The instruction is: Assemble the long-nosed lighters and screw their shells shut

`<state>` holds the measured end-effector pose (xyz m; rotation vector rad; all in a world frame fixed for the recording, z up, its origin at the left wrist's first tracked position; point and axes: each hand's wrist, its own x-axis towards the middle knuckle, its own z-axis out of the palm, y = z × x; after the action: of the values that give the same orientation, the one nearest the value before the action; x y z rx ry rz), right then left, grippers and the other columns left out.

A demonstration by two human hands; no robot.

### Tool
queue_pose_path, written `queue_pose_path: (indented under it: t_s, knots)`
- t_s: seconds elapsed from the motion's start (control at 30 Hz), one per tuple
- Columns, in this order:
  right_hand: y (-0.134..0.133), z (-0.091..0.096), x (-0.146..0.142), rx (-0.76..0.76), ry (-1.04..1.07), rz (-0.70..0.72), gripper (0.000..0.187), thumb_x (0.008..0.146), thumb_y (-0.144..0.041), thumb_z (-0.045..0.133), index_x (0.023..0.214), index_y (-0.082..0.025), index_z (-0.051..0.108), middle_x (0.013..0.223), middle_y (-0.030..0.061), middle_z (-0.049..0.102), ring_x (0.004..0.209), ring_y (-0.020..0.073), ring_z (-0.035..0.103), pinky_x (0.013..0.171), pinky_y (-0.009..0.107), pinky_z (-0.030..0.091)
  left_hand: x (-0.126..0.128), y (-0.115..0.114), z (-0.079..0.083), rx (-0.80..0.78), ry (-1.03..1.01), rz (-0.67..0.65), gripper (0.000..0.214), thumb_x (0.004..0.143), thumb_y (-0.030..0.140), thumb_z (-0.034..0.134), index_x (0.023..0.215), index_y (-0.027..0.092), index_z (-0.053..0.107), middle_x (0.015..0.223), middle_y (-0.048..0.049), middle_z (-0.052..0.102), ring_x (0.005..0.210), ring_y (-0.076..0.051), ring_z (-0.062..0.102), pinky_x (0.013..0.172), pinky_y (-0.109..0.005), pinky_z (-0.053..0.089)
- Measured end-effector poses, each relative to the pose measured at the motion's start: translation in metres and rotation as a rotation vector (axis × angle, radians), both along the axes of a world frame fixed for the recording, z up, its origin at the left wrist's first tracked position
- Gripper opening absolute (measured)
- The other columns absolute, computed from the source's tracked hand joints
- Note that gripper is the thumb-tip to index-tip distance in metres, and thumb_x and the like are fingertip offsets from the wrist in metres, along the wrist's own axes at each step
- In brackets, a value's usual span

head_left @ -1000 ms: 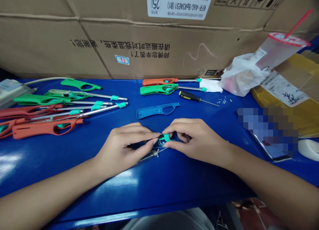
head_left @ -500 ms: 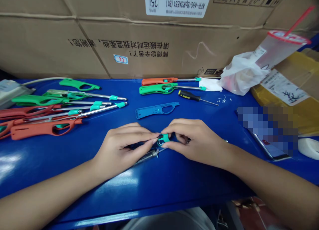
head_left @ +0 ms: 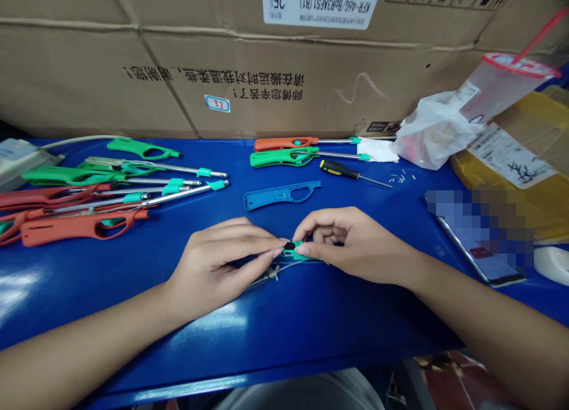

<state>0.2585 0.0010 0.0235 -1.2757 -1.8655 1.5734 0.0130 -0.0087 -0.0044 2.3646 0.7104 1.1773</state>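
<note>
Both my hands meet at the middle of the blue table. My left hand is closed, its fingertips pinching a small black part against a teal trigger piece. My right hand is closed on that teal piece from the other side. Under my left fingers lies a thin metal tube with a wire. A blue lighter shell half lies just beyond my hands.
Several orange and green long lighters are piled at the left. Two more lighters and a black-and-yellow screwdriver lie at the back. A phone, a plastic bag and a cup stand right. Cardboard boxes wall the back.
My right hand has turned and lifted slightly, its fingers now pinching the teal piece from above. My left hand has stayed nearly still.
</note>
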Motion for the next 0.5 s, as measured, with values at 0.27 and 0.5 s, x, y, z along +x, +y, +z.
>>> queue_pose_path:
  t_s: [0.27,0.5]
  knots:
    - [-0.0032,0.0017,-0.0008,0.098,-0.053,-0.014,0.013,0.091,-0.03,0.072,0.094,-0.018,0.078,0.062,-0.0059,0.055,0.057,0.0081,0.048,0.055,0.023,0.037,-0.0011,-0.0006,0.0019,0.019,0.012,-0.015,0.02,0.091,0.006,0.076,0.108,0.016,0.08,0.097,-0.0057,0.083,0.081,-0.013,0.076,0.075,-0.023,0.061]
    - [-0.0029,0.0015,-0.0013,0.098,-0.043,-0.024,0.013,0.089,-0.03,0.073,0.093,-0.018,0.079,0.064,-0.0047,0.058,0.058,0.0087,0.05,0.056,0.023,0.039,-0.0021,-0.0003,0.0013,0.024,0.011,-0.014,0.018,0.091,0.007,0.076,0.105,0.016,0.08,0.095,-0.0057,0.083,0.08,-0.013,0.076,0.075,-0.023,0.06]
